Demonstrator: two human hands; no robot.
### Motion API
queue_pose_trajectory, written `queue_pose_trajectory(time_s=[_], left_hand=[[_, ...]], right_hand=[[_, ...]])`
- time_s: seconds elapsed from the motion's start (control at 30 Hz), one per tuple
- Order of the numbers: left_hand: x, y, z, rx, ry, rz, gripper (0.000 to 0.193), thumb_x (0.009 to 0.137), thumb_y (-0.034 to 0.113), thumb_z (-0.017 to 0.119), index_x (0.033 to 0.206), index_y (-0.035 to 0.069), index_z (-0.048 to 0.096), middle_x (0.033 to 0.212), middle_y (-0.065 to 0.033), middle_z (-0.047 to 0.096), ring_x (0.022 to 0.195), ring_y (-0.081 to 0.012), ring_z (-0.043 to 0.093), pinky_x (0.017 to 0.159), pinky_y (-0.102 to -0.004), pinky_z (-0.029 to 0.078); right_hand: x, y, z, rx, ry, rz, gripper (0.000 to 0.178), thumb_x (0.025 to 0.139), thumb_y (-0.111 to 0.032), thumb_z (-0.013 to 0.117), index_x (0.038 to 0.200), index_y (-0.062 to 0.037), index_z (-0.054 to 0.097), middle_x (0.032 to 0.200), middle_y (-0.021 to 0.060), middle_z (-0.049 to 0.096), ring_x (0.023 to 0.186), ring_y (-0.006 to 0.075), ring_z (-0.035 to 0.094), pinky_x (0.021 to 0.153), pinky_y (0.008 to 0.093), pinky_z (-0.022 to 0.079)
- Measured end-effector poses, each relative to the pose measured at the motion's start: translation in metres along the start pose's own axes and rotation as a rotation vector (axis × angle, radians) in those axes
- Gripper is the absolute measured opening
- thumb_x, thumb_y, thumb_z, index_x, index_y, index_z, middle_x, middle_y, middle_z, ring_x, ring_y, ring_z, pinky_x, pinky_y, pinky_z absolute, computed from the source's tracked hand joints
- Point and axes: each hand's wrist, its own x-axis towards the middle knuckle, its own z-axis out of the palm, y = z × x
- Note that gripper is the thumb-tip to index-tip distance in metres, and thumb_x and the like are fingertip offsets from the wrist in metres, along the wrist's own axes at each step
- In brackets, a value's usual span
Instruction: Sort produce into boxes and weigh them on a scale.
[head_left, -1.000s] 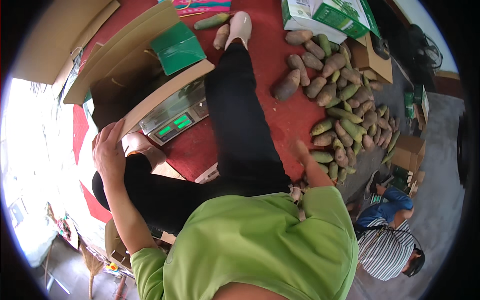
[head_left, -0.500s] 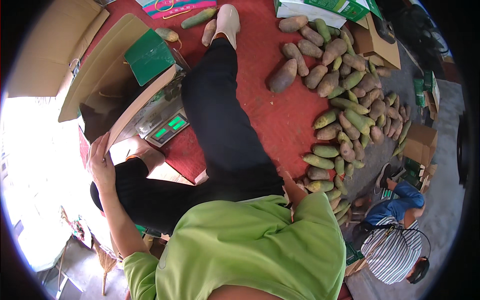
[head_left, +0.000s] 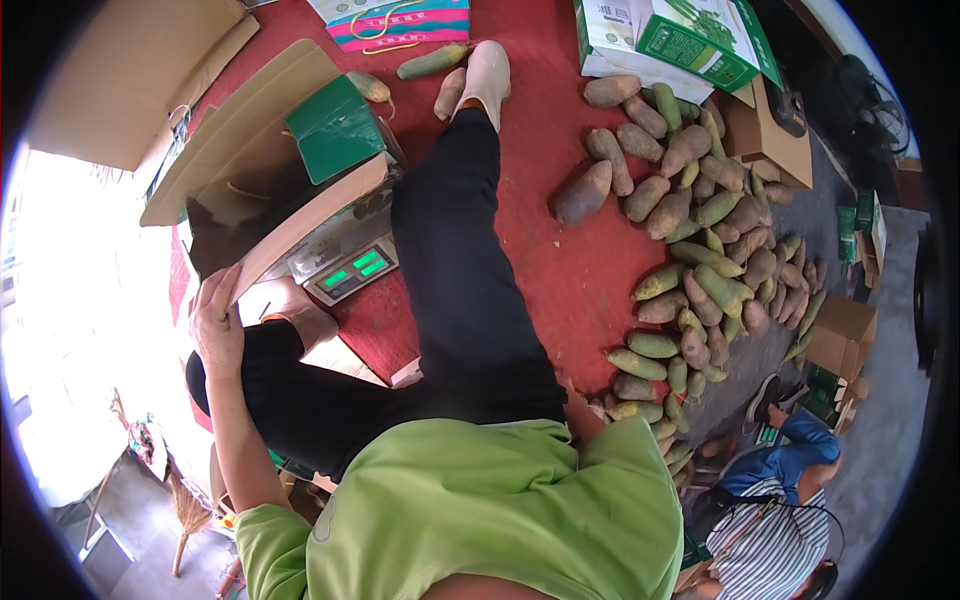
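My left hand point(head_left: 217, 325) grips the near edge of a large open cardboard box point(head_left: 310, 225), its fingers curled over the rim. A green flap point(head_left: 335, 130) stands up on the box, and its inside is dark. The box rests on a weighing scale point(head_left: 350, 270) with green lit displays, between my legs. My right forearm point(head_left: 583, 415) shows beside my right thigh, near the heap; the fingers of that hand are hidden. Green and reddish-brown radishes point(head_left: 700, 290) lie heaped to my right on the red floor covering.
A striped gift bag point(head_left: 400, 28), a green radish point(head_left: 432, 61) and more radishes lie ahead by my foot. Green and white cartons point(head_left: 690, 45) stand at the far right. A person in a striped shirt point(head_left: 765, 540) sits at lower right. A broom point(head_left: 187, 510) is at lower left.
The view has shifted slightly, so the box and heap appear lower. My left hand keeps its hold on the box edge. The other person leans lower in the picture.
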Motion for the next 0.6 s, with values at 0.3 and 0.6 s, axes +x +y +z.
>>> queue_pose_trajectory(time_s=[0.3, 0.6], left_hand=[[-0.001, -0.004, -0.002, -0.003, -0.017, 0.018, 0.037, 0.076, 0.0, 0.059, 0.11, 0.011, 0.067, 0.107, -0.0054, 0.064, 0.101, -0.026, 0.06, 0.092, -0.0377, 0.044], [0.001, -0.008, -0.001, 0.027, 0.012, 0.047, 0.039, 0.072, 0.002, 0.061, 0.109, 0.014, 0.067, 0.105, -0.0018, 0.065, 0.1, -0.0236, 0.06, 0.091, -0.037, 0.045]], right_hand=[[-0.03, -0.045, -0.091, -0.056, 0.071, 0.022, 0.055, 0.066, -0.035, 0.079, 0.112, -0.0115, 0.06, 0.111, 0.0185, 0.061, 0.096, 0.0384, 0.062, 0.082, 0.0459, 0.05], [-0.038, -0.088, -0.173, -0.15, 0.313, -0.015, 0.068, 0.05, -0.031, 0.088, 0.104, -0.0044, 0.057, 0.105, 0.0215, 0.059, 0.096, 0.0396, 0.06, 0.082, 0.0454, 0.05]])
